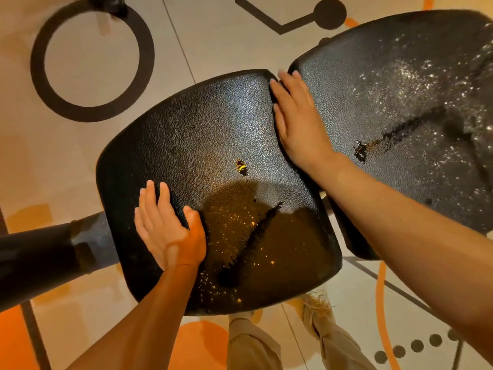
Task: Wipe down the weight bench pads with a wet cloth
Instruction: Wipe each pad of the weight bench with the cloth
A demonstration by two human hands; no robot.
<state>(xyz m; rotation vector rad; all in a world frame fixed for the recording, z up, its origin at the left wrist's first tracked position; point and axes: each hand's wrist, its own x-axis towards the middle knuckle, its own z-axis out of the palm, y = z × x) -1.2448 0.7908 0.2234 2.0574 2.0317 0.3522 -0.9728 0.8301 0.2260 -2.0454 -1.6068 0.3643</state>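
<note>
The black seat pad fills the middle, and the back pad sits just beside it at 2 o'clock. Both pads are bumpy and have shiny wet drops and dark streaks on them. The left hand lies flat on the seat pad at 7 o'clock, fingers spread wide. The right hand lies flat with straight fingers, across the gap where the two pads meet. Neither hand holds anything.
</note>
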